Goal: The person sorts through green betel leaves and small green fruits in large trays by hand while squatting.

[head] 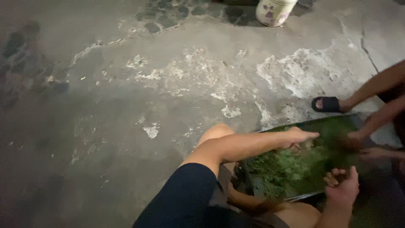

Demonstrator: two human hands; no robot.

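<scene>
Greens (291, 169): chopped, leafy, bright green, heaped loose in a dark flat tray (329, 123) on the cracked concrete floor (126, 126); heap fills the tray's near half. Left hand (297, 137) over the heap at mid-tray, fingers stretched flat, palm down, gripping nothing. Right hand (342, 185) at the tray's near right edge, fingers curled in; can't tell if it holds anything. Another person's hand (356, 137) at the far right edge, their sandalled foot (327, 104) beyond. Pale patterned pot (274, 10) at floor's far edge.
</scene>
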